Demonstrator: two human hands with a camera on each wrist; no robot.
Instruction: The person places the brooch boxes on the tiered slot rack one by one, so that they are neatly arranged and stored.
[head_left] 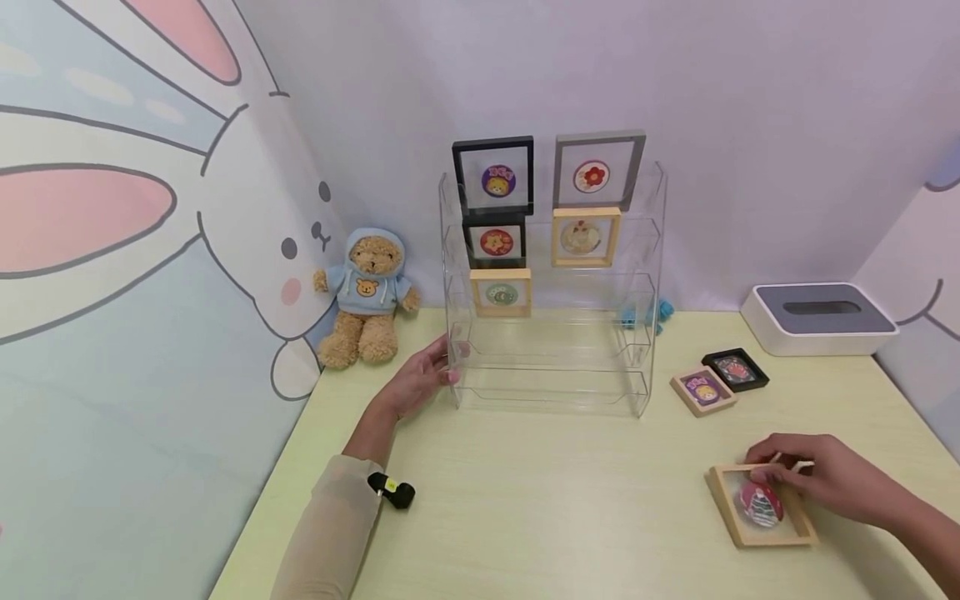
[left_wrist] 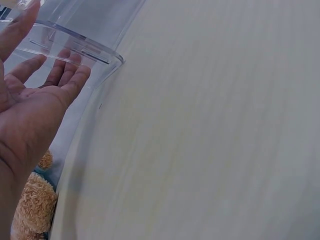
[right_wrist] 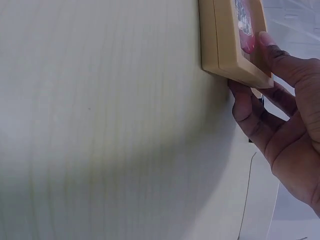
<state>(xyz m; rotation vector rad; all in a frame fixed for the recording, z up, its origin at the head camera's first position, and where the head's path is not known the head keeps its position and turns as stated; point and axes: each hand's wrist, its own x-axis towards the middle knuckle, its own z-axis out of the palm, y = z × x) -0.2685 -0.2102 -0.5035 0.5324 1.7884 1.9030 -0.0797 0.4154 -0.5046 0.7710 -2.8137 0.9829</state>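
Observation:
At the right front, my right hand (head_left: 825, 475) grips a light wooden frame (head_left: 776, 538) by its far edge. My thumb lies over the front and the fingers are behind. Inside the frame is a round badge (head_left: 759, 507) with a red and green Christmas tree design. The frame leans back, its lower edge close over the table. My left hand (head_left: 420, 382) is at the left side of a clear acrylic tiered rack (head_left: 551, 373), loosely bent fingers (left_wrist: 75, 82) right at its side panel. Black, grey and wooden frames (head_left: 501, 313) stand on the rack's upper tiers.
A small wooden frame (head_left: 705, 392) and a black one (head_left: 735, 369) lie right of the rack. Behind them stands a white tissue box (head_left: 821, 333). A teddy bear (head_left: 367, 292) in a blue hoodie sits at the left, and a blue object (head_left: 660, 312) lies behind the rack.

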